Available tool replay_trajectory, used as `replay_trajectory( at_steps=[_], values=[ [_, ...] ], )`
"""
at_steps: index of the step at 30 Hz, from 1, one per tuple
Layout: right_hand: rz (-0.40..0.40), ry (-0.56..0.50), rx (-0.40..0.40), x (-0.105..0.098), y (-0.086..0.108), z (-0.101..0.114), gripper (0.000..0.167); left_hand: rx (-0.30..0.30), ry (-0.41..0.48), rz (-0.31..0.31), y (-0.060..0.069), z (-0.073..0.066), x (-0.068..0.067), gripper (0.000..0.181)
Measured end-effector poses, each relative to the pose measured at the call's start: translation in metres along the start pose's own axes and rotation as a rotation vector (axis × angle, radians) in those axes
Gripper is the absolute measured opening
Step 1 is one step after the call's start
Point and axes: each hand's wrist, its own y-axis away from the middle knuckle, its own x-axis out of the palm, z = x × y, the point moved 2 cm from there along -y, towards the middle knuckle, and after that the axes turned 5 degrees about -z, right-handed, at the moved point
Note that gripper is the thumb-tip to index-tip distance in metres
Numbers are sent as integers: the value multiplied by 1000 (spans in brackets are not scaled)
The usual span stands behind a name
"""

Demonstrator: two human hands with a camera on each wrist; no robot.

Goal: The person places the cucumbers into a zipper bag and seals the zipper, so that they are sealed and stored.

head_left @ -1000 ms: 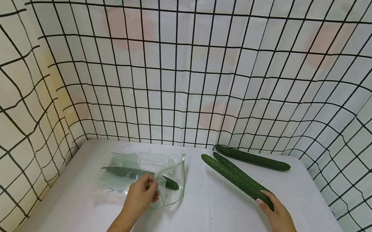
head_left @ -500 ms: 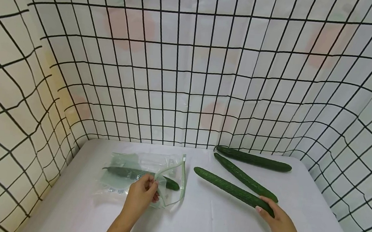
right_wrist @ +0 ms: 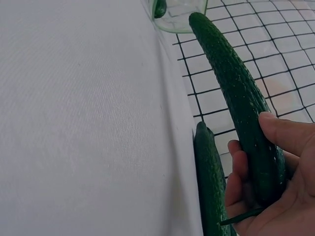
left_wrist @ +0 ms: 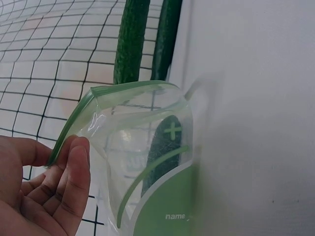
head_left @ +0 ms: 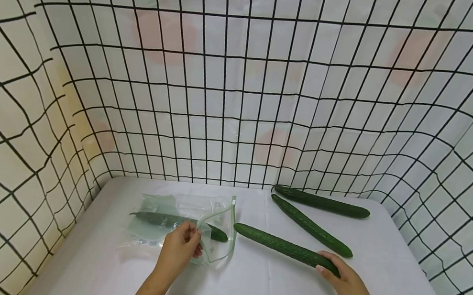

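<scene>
A clear zip bag (head_left: 157, 242) with a green rim lies on the left of the table, its mouth spread toward the right. One cucumber (head_left: 219, 234) is inside it. My left hand (head_left: 180, 245) pinches the near edge of the bag's mouth; in the left wrist view the thumb and fingers (left_wrist: 78, 162) hold the green strip (left_wrist: 74, 120). My right hand (head_left: 344, 279) grips a second cucumber (head_left: 282, 246) by its stem end. That cucumber's far tip (right_wrist: 199, 20) is at the bag's opening; whether it touches the rim I cannot tell.
Two more cucumbers lie on the right of the table: one slanting (head_left: 310, 225) beyond my right hand, another (head_left: 326, 203) along the back edge. A white cloth with a black grid (head_left: 241, 104) rises behind and on both sides.
My right hand has drawn its cucumber away from the slanting one and moved it left, so its tip now reaches the bag's mouth. My left hand has kept its place.
</scene>
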Motion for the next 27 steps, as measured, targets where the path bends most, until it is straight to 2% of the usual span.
replay_trajectory(
  at_steps=[20,27],
  values=[
    [-11,18,-102,30,-10,16,52,3,-1,6,0,1,0,9],
    [0,-12,-133,43,-13,22,50,1,6,5,0,2,0,9]
  ],
)
